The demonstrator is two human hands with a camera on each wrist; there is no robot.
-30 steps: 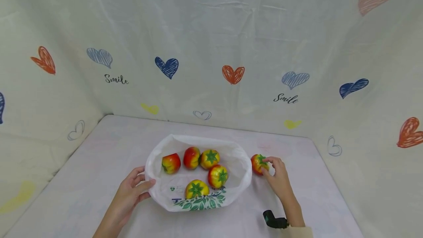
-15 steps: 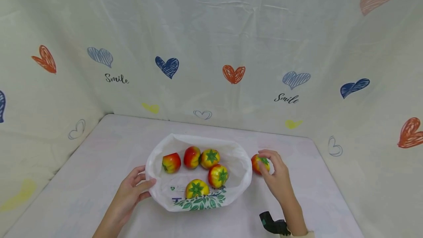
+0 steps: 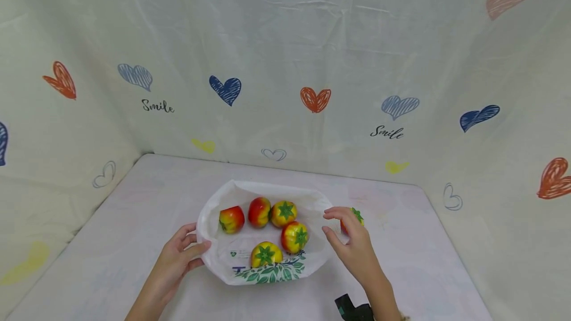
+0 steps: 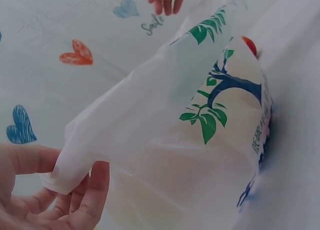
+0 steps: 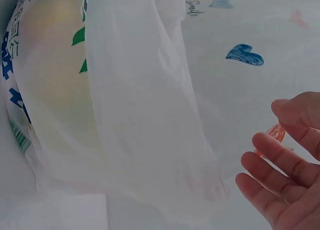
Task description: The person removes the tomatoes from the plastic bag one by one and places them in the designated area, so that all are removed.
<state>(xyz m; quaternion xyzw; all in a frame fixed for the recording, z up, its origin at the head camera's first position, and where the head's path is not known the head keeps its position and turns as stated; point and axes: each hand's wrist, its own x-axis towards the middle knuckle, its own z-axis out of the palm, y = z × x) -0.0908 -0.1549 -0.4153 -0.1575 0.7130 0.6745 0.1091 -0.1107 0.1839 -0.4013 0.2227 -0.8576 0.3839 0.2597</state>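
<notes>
Plastic bag, its rim pinched by the left hand
Right hand, fingers spread: best pinch the opposite side lightly, fruits undisturbed

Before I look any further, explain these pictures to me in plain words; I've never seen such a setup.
There is no machine, only a person's bare left hand and right hand. The widest picture comes from a camera worn on the head, looking forward and down. The other two come from cameras on each wrist, showing that hand's work. On the table lies an open white bag with five fruits visible inside. A sixth fruit sits outside, partly hidden by the right hand. The left hand pinches the bag's edge; the right hand holds nothing.
</notes>
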